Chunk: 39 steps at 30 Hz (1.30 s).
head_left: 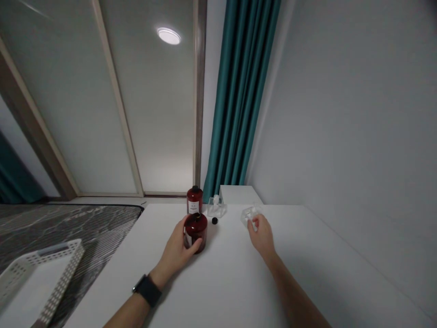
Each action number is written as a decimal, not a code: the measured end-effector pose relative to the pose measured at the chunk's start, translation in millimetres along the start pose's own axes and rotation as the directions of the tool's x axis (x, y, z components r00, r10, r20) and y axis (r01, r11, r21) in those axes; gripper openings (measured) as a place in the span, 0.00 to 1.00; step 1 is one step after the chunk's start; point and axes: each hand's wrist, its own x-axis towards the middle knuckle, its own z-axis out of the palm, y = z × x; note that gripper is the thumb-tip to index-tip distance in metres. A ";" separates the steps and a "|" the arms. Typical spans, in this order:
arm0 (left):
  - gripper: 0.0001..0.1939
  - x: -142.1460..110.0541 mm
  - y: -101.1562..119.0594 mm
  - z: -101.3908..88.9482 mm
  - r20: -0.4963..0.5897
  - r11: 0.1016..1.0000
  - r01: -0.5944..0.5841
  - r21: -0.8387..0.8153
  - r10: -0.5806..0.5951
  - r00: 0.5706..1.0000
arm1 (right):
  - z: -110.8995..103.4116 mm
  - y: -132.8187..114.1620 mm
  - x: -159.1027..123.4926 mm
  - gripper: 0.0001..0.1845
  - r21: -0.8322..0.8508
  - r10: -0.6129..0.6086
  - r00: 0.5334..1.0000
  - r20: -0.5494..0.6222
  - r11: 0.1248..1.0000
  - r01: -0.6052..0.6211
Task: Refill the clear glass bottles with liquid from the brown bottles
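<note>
My left hand (180, 248) is wrapped round a dark red, see-through bottle (199, 224) with a pale label, standing upright on the white table. Its mouth appears uncapped. Just right of it lies a small black cap (215, 221). Behind stands a second red bottle (194, 198), with a black cap on and a white label. My right hand (261, 234) pinches a crumpled clear plastic bag (248, 213) at the table's far side; what is inside the bag I cannot make out. Another clear plastic bag (216, 209), holding something whitish, rests beside the rear bottle.
The white table (221, 291) meets a pale wall on the right. A white box (241, 195) stands at its far edge, before a teal curtain (239, 100). On the lower left is a white perforated basket (64, 269), above a dark patterned floor. Frosted sliding doors (164, 114) rise behind.
</note>
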 end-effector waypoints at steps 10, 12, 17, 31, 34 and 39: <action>0.31 5.9 -10.9 -2.9 -0.011 0.994 0.068 0.087 -0.067 0.998 | 12.8 38.4 0.2 0.32 -0.036 0.097 0.995 -0.034 0.994 -0.098; 0.31 5.8 -9.8 -3.2 -0.019 0.992 0.078 0.099 -0.077 0.997 | 15.5 40.3 -2.3 0.33 -0.022 0.107 0.994 0.007 0.994 -0.107; 0.30 6.7 -12.8 -3.4 -0.032 0.989 0.055 0.134 -0.051 0.998 | 14.0 41.5 -0.9 0.34 0.027 0.121 0.990 0.077 0.992 -0.123; 0.29 5.4 -9.8 -4.0 -0.077 0.990 0.070 0.125 -0.061 0.995 | -4.2 -49.5 -27.4 0.36 0.303 -0.156 0.842 0.517 0.953 -0.009; 0.27 4.4 -8.9 -4.6 -0.073 0.993 0.042 0.107 -0.034 0.997 | -10.8 -77.5 -36.7 0.36 0.316 -0.176 0.764 0.620 0.948 -0.037; 0.27 3.7 -9.9 -2.9 -0.063 0.996 0.032 0.087 -0.027 0.998 | -15.3 -103.9 -48.1 0.38 0.366 -0.261 0.680 0.685 0.930 -0.012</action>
